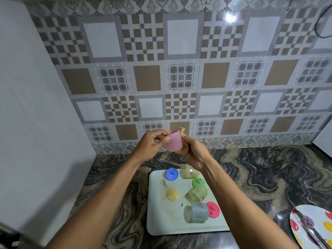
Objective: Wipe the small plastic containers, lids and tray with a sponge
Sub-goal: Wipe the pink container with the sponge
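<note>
The pink container (173, 141) is held up above the tray (161, 221). Your left hand (152, 146) pinches its rim; your right hand (195, 155) grips the sponge (181, 131) against its far wall. The step appears to be wiping this cup's outside. Next, you likely need to rotate it to reach unwiped faces. The cup and your fingers hide most of the sponge, and blur softens the contact.

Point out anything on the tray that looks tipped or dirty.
The green translucent plastic container and the grey-blue translucent plastic container lie tipped on their sides on the white plastic tray. A brownish smear marks the tray's left part.
</note>
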